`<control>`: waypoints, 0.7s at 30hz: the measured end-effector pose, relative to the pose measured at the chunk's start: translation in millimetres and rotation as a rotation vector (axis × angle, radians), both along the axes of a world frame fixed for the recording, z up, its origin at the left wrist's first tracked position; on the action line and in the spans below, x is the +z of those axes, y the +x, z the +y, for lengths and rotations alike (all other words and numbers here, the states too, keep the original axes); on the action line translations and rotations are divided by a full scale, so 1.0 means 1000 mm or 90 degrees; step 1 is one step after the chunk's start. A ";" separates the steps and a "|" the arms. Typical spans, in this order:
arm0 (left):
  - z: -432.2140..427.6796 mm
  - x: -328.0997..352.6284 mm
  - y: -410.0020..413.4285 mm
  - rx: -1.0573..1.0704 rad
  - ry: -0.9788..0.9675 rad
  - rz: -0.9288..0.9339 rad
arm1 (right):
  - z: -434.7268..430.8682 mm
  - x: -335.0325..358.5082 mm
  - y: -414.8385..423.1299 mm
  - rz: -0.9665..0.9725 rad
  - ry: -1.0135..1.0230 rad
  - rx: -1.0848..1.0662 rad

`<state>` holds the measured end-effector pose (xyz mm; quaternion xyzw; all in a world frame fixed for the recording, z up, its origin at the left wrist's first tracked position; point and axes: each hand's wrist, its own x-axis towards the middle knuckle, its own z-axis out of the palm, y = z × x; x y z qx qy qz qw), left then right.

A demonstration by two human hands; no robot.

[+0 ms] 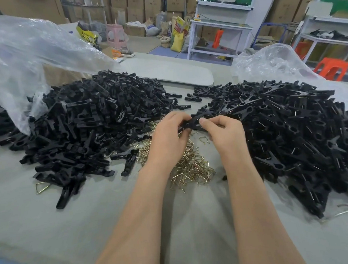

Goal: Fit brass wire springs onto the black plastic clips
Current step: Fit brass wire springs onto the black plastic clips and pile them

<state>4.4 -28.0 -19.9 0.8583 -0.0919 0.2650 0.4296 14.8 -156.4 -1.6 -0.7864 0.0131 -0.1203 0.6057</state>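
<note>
My left hand (169,136) and my right hand (224,134) together hold one black plastic clip (193,123) above the middle of the table, fingers curled round its two ends. Under my hands lies a loose pile of brass wire springs (192,165). To the left spreads a big heap of black clip halves (94,121). On the right lies a heap of black clips with wire springs showing on them (297,135). Whether a spring is in my fingers is hidden.
The grey table top (92,216) shows in front of the heaps. A single brass spring (41,187) lies at the left. Clear plastic bags sit at the back left (23,51) and back right (271,61). Cardboard boxes, white workbenches and stools stand behind.
</note>
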 end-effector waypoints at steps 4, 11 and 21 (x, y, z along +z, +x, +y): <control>0.008 0.011 -0.005 -0.122 -0.157 0.135 | -0.007 0.008 -0.002 0.179 0.348 0.219; 0.007 0.019 -0.014 -0.222 -0.211 0.170 | -0.011 0.006 -0.007 0.350 0.296 0.398; 0.009 0.023 -0.017 -0.294 -0.236 0.203 | -0.002 0.003 -0.007 0.241 0.338 0.460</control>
